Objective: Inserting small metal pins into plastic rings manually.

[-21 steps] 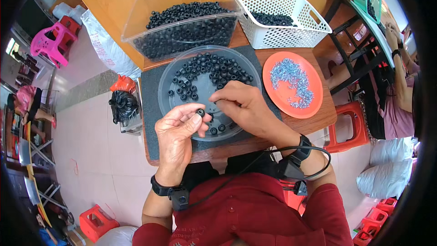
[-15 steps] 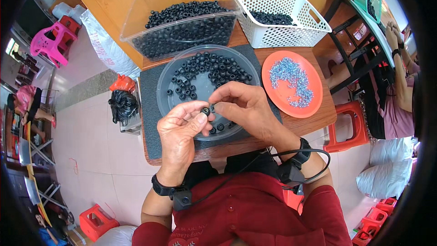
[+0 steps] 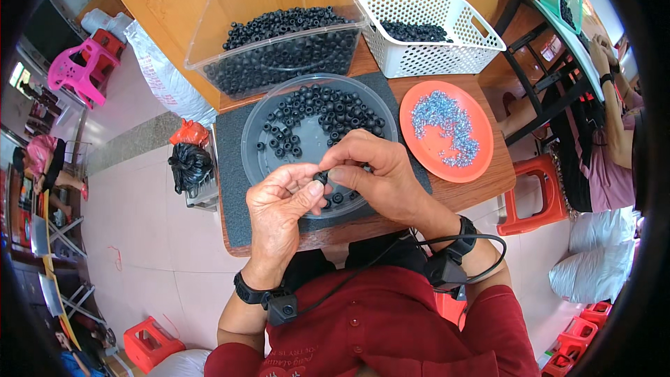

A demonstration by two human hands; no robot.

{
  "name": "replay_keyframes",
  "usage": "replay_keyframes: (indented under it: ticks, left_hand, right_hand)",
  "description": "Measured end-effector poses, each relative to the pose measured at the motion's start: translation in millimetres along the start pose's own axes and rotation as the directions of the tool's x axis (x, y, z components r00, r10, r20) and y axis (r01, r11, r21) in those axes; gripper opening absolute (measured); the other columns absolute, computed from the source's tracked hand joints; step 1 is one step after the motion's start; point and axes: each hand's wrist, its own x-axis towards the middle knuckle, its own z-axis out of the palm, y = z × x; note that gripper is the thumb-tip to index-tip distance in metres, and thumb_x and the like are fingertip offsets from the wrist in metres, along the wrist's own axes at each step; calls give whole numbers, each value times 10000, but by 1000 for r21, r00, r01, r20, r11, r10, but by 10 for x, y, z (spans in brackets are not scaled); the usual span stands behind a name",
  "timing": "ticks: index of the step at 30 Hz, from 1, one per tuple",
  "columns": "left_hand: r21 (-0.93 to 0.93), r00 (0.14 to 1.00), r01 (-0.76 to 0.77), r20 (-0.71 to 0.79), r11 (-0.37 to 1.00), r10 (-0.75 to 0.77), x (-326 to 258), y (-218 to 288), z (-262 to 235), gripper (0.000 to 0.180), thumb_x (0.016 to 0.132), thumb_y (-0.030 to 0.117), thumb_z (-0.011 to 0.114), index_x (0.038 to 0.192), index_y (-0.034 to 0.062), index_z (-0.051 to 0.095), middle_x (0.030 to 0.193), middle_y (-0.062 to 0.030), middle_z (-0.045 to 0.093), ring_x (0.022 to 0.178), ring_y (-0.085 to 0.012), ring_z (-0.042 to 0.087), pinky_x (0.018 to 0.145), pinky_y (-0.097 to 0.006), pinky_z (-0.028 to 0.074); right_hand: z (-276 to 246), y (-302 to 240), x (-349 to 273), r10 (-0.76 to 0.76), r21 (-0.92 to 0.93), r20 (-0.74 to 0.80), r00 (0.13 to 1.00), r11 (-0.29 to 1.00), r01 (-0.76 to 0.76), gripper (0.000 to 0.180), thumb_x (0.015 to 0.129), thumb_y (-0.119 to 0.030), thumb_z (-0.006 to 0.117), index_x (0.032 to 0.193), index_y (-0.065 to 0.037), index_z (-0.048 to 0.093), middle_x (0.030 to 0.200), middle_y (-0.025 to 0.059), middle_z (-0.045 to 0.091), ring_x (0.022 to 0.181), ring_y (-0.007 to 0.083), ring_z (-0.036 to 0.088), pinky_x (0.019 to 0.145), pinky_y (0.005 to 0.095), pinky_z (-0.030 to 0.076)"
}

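Over a round clear tub, my left hand pinches a small black ring-shaped part between thumb and fingers. My right hand meets it from the other side, its thumb and forefinger closed at the part's edge. Anything between those right fingertips is hidden. Loose black parts of the same kind lie in the tub, mostly at its far side, with several close under my hands. To the right, an orange plate carries small shiny bluish-silver pieces.
Behind the tub stand a clear bin heaped with black parts and a white perforated basket. A dark mat lies on the wooden table. A red stool is at the right, where another person's arm shows.
The black part has tilted in my left fingers, so its hole no longer faces up. My right fingertips have closed in against it.
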Motion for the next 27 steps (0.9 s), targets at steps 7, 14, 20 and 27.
replay_keyframes:
  ticks: [7, 14, 20, 27]
  left_hand:
    - [-23, 999, 51, 13, 998, -50, 15, -25, -6, 227, 826, 27, 653, 1032, -59, 610, 810, -131, 664, 654, -136, 617, 553, -221, 486]
    - [-97, 988, 147, 65, 984, -142, 40, -16, -12, 204, 829, 21, 644, 1009, -66, 604, 809, -163, 662, 630, -162, 617, 528, -245, 477]
    - [-155, 975, 219, 78, 963, -209, 53, -30, -18, 184, 832, 5, 628, 1001, -64, 604, 797, -170, 660, 617, -171, 617, 517, -253, 473]
    - [-198, 967, 251, 104, 947, -234, 65, -35, -18, 177, 837, 12, 625, 996, -65, 610, 790, -170, 660, 609, -170, 615, 516, -264, 473]
  right_hand:
    - [-66, 38, -2, -153, -199, 72, 986, 966, 165, 173, 748, 46, 639, 905, -27, 642, 863, 60, 597, 802, 177, 553, 704, 276, 440]
    - [-98, 38, -15, -231, -230, 84, 969, 942, 244, 183, 723, 44, 651, 888, -32, 635, 833, 55, 604, 811, 205, 552, 715, 303, 445]
    - [-111, 38, -14, -221, -194, 96, 971, 952, 236, 186, 716, 44, 654, 885, -31, 640, 838, 50, 600, 817, 204, 549, 720, 304, 445]
    - [-123, 71, -11, -216, -191, 105, 971, 953, 233, 180, 720, 42, 654, 884, -32, 642, 836, 50, 596, 823, 204, 548, 726, 308, 442]
